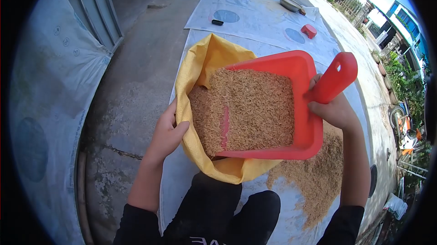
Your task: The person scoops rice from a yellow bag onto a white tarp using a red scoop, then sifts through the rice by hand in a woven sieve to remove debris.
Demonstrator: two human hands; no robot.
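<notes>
In the head view, pinches the yellow sack (225, 173) at its left rim with the left hand (167, 135); clasps the red scoop (313, 135), grain (261, 108) aboard, by its handle base with the right hand (337, 110), front edge inside the sack's mouth. Shows open concrete (132, 85) left of the pale sheet (176, 176).

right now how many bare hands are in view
2: the left hand is at the left side of the yellow sack, and the right hand is at the handle end of the red scoop.

Bright outdoor daylight, pale sunlit ground at right, curved fisheye distortion, dark rounded corners.
</notes>
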